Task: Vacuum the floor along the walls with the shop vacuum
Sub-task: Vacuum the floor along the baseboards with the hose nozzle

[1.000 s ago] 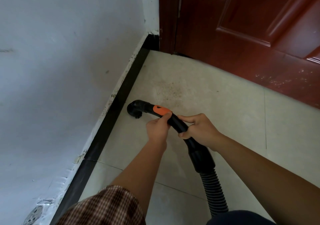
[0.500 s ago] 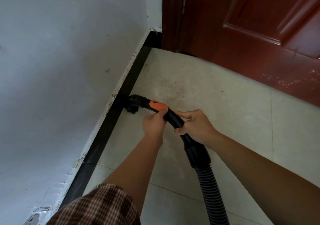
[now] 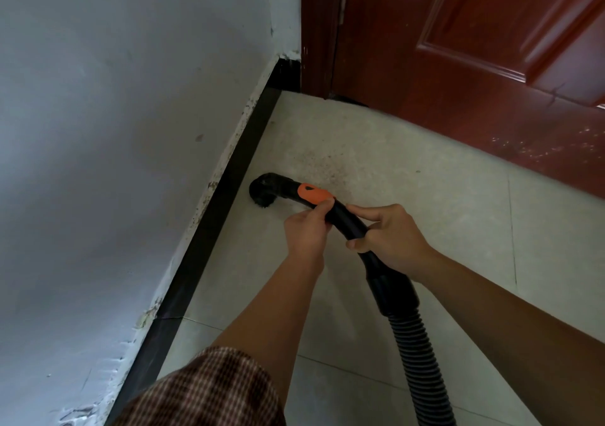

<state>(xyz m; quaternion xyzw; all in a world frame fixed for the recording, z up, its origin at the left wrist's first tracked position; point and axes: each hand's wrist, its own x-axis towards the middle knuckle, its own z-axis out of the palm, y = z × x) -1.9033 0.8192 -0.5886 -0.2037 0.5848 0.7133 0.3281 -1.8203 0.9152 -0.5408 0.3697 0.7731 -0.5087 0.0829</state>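
Since half a second ago, the brush nozzle [image 3: 262,193] has pulled back a little from the black baseboard [image 3: 209,226], which it was touching; it now sits just beside it on the pale tile floor [image 3: 425,196]. Both hands are wrapped around the curved black wand [image 3: 347,222]: the left hand [image 3: 306,229] is clamped nearer the nozzle, thumb at the edge of the orange slider [image 3: 312,193], and the right hand [image 3: 389,237] is clamped just behind it. Below the right hand a thick cuff [image 3: 393,291] joins the ribbed hose [image 3: 422,370], which runs off the near edge. The wand looks like rigid, smooth plastic, probably light, while the hose looks flexible and likely to drag, so gripping the stiff wand seems the sound choice. A patch of dark grit [image 3: 330,167] lies just beyond the nozzle, toward the red-brown door [image 3: 458,65] at the far right. The white wall [image 3: 114,131] fills the left.
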